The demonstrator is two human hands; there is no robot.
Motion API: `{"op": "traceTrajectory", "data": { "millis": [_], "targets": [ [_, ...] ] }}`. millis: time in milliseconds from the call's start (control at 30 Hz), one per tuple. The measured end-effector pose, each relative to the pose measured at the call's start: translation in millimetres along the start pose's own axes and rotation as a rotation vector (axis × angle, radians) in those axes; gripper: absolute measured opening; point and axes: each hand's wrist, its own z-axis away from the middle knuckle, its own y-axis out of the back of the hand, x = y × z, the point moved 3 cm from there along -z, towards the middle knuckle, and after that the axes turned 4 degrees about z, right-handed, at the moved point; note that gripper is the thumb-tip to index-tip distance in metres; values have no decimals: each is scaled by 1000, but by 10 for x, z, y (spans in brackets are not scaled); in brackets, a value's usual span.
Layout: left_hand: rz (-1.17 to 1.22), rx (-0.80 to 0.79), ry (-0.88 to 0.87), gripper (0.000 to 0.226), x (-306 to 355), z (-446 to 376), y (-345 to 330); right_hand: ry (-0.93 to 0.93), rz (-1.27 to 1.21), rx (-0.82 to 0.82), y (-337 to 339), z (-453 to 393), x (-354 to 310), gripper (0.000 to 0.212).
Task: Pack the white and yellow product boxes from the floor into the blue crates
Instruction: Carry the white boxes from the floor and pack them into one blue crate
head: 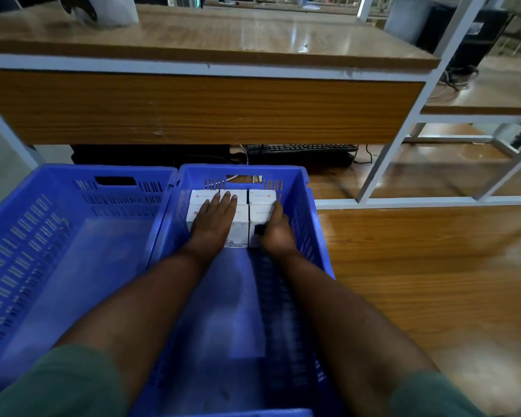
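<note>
White product boxes [262, 196] sit in a tight block at the far end of the right blue crate [316, 236], stacked at least two high, butted against the far wall; red logo on the top faces, no yellow ones visible from here. They look like light, rigid cardboard cartons with smooth printed faces, so probably a bit slippery and the corners will crush if squeezed hard; best taken across two opposite side faces, or pushed flat from the top to square them up. Left hand [215, 219] lies flat on top of the block, fingers straight and together, pressing. Right hand [275, 231] is at the block's right front corner, fingers curled round the end box, thumb side towards me; exact contact under the hand is hidden. Near half of that crate is bare floor, plenty of room. Left blue crate [21, 236] touches it side by side and holds nothing I can see. Behind: wooden workbench [211, 106], keyboard [301, 148] underneath it.
</note>
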Motion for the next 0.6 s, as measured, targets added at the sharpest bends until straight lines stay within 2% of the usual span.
{"op": "traceTrajectory", "data": {
  "millis": [100,267,433,600],
  "targets": [
    [1,10,10,77,39,-9,-25,-54,-187,39,-65,9,73,79],
    [17,-5,20,79,37,-61,-54,-52,-270,63,-115,-47,143,71],
    [31,-9,49,76,30,-75,-94,-51,-331,86,-155,-51,184,79],
    [47,-19,37,101,-1,-67,-144,-68,-349,130,-154,-2,126,96]
  ]
}}
